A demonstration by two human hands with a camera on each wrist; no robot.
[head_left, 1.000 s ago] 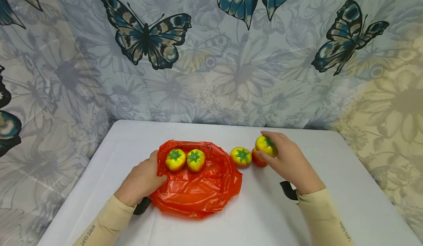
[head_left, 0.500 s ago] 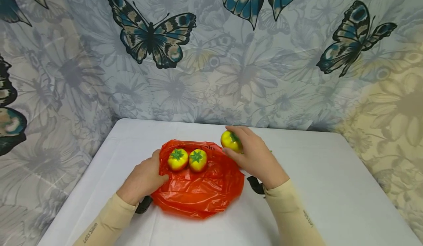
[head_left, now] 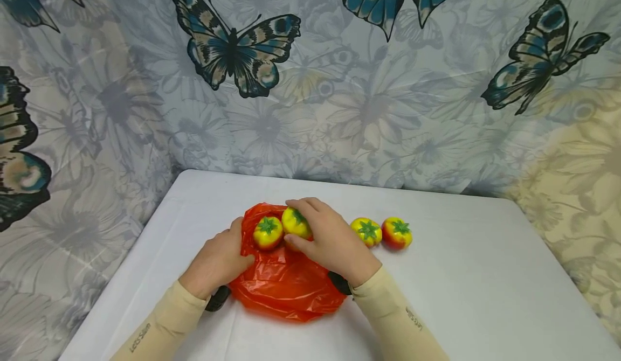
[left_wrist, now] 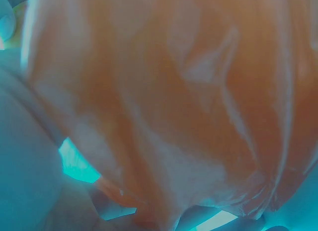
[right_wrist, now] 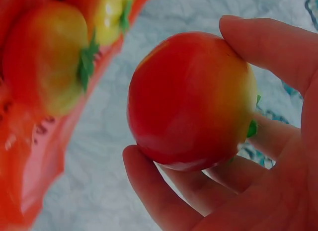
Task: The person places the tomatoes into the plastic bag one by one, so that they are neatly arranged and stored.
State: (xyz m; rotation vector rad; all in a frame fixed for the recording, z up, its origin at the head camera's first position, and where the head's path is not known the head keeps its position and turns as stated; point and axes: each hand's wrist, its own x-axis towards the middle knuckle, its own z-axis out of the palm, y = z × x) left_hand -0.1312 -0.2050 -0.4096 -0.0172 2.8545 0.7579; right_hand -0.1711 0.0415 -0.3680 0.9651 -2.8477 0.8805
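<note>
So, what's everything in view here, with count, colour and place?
Backdrop: one, grey floral, behind.
Butterflies: five, blue and black, printed on it.
Table: one, white, before the backdrop.
Bag: one, red, on the table.
Fruits: five, red-yellow; two at the bag, one held above it, two on the table.
Sleeves: two, beige, bottom edge.
Wrist pieces: two, black, by the sleeves.
Left hand: one, gripping the bag.
Right hand: one, holding a fruit.

we count five red-and-yellow fruits (head_left: 397,234), one red plastic bag (head_left: 286,291), two hands (head_left: 216,258), two beige sleeves (head_left: 162,323) and one white counter (head_left: 466,269).
</note>
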